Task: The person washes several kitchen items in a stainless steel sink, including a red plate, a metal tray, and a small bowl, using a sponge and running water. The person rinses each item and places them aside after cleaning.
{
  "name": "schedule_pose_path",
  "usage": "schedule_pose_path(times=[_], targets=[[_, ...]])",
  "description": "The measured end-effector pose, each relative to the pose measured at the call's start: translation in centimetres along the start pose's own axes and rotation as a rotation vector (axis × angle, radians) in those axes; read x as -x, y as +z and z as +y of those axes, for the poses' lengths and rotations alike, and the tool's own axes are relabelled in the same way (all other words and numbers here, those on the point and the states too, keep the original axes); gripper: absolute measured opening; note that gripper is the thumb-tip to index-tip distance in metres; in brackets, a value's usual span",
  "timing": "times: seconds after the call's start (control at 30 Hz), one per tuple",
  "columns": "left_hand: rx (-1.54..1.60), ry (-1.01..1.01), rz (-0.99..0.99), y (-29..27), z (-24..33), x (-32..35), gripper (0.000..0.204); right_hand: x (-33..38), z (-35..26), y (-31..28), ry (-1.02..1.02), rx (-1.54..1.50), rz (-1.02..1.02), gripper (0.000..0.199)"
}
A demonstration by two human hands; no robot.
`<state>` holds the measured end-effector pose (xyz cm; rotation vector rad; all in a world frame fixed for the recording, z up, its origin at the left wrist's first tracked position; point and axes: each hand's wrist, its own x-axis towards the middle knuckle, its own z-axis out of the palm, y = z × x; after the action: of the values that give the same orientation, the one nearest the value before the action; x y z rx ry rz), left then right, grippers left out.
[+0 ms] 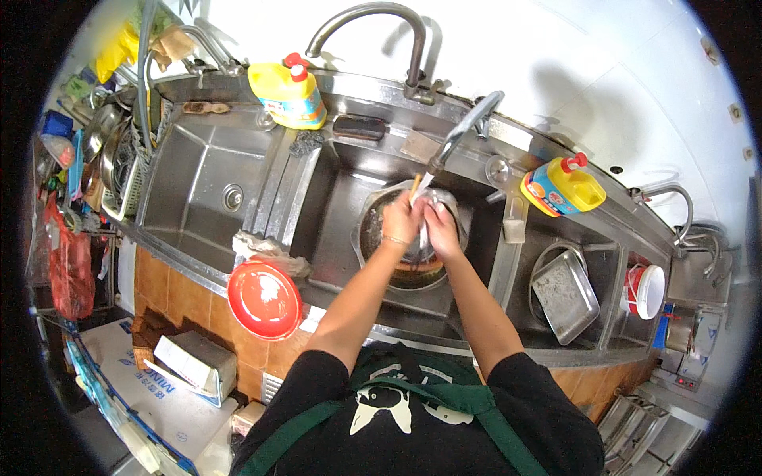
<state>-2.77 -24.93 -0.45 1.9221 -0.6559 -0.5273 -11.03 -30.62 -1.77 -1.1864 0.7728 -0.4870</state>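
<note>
Stick [416, 185], slim and tan, clamped in the left hand [402, 220] — likely light, stiff, slick; mid-length's the hold! Right hand [441, 228] close by — its grip, can't tell.

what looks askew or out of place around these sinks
The tray lies crooked in the right-hand sink, at an angle to its walls. The red dish also looks precarious, seeming to overhang the counter's front edge.
</note>
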Motion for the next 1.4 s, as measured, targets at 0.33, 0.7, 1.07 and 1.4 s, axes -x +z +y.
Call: schedule_pose_path(times=[0.33,0.7,1.07,1.4], targets=[[-0.258,-0.128,-0.013,-1.8,2.4,-1.8,0.052,-1.6,-3.3,1.8,0.01,0.333,0.19,0.022],[1.0,-0.48,-0.163,0.6,-0.7,1.8,0.028,1.7,-4.6,0.1,-0.143,0.758,-0.227,0.021],[0.524,0.074,0.111,-0.3,2.4,-0.4,0.029,-2.2,-0.2,-1.1,-0.229,0.163,-0.207,0.024],[1.173,-0.062,-0.064,-4.2,3.6,-2.8,0.027,-2.7,-4.8,-0.4,-0.26,0.147,-0.3,0.022]])
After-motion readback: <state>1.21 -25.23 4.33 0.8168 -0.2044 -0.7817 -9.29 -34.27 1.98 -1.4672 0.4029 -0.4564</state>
